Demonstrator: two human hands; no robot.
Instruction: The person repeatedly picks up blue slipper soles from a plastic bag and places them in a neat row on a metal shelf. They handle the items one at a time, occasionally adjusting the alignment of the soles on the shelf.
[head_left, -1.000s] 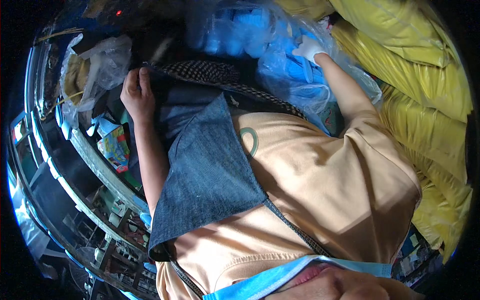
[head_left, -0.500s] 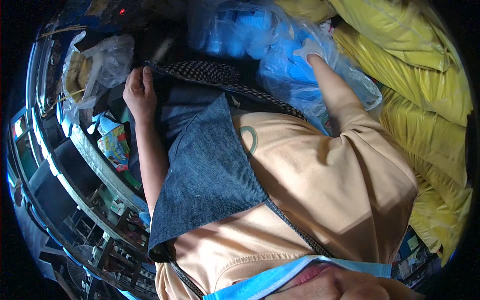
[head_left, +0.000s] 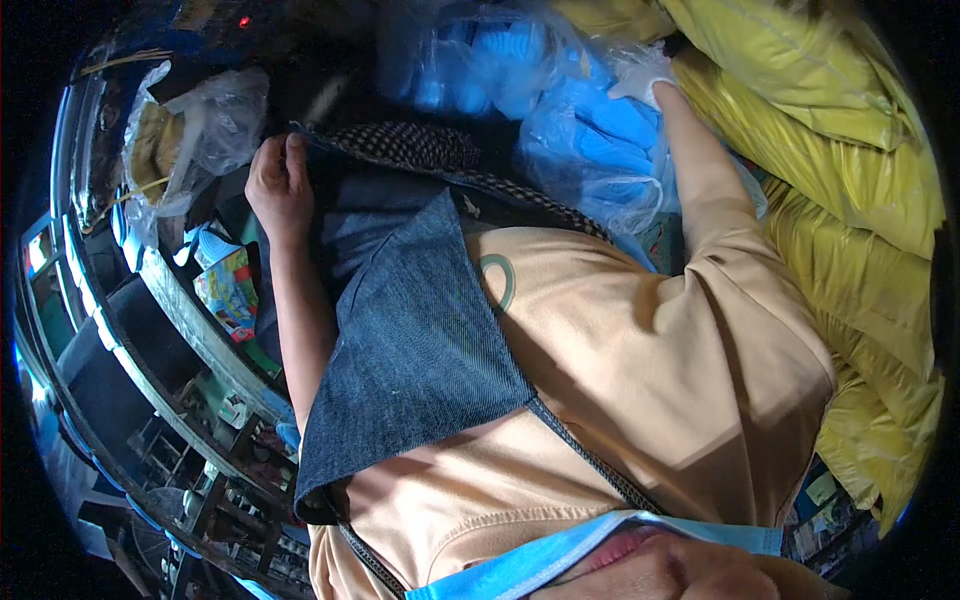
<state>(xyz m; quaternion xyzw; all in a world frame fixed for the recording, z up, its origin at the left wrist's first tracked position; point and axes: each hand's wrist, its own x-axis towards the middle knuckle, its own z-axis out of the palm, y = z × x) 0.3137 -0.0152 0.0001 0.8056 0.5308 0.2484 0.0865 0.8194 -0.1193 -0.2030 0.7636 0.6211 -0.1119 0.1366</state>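
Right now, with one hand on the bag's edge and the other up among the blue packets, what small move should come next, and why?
Probably draw the right hand back with a blue packet toward the bag. The left hand grips the bag's edge, and the right hand rests on the packets.

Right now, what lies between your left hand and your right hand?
In the head view, between left hand and right hand: a checkered fabric edge and clear bags of blue items.
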